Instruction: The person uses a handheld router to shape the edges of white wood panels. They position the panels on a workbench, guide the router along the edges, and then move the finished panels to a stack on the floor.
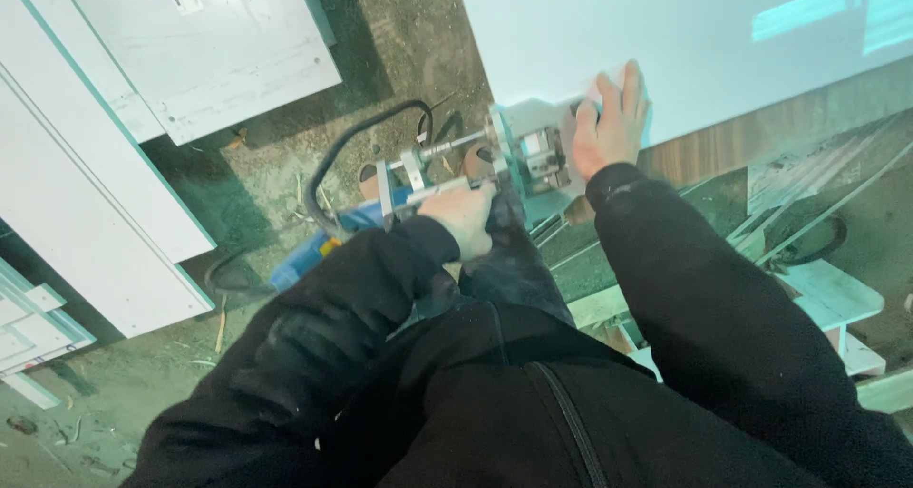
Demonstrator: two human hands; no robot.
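My left hand (pixel 463 217) is shut around the body of a blue power tool (pixel 314 255) that carries a metal jig (pixel 456 160) at its front. The jig sits against the corner edge of a large white panel (pixel 685 41). My right hand (pixel 611 122) lies flat, fingers together, on that panel's corner, just right of the jig. A black cable (pixel 357 141) loops from the tool over the floor. Black sleeves cover both my arms.
White boards (pixel 105 146) lie stacked on the dusty floor at the left, another white sheet (pixel 219 50) behind them. Wooden offcuts and framing (pixel 818 288) sit under the panel at the right. Small debris is scattered on the concrete.
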